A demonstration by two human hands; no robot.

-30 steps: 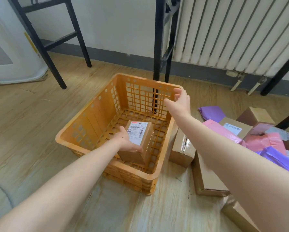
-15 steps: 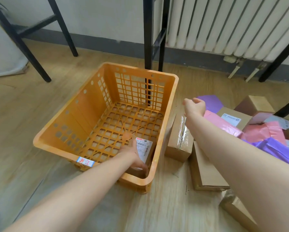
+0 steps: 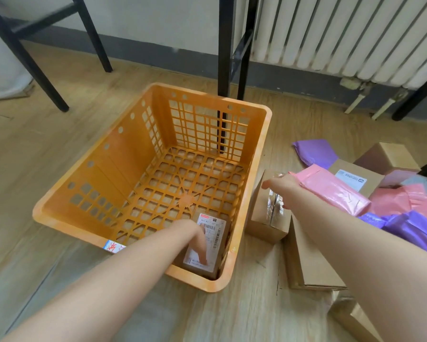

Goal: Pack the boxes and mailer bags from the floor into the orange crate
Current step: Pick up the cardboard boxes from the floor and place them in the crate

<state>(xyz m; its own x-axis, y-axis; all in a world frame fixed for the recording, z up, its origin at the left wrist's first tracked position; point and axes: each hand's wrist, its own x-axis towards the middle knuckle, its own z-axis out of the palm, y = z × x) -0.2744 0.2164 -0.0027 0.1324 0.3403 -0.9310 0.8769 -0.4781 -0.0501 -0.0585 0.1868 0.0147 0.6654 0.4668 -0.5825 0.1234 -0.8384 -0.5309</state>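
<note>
Box (image 3: 217, 230) lies in crate (image 3: 123, 174), near right corner; left hand (image 3: 195, 234) presses it, fingers straight. Right hand (image 3: 284, 186) over taped box (image 3: 264, 218) on floor (image 3: 59, 156); finger pose unclear.

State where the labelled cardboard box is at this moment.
In the head view, the labelled cardboard box lies inside the orange crate, in its near right corner, under the left hand.

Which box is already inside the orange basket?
The labelled box in the orange crate, near right corner, under the left hand. The other boxes, like the taped box, lie outside on the floor.
</note>
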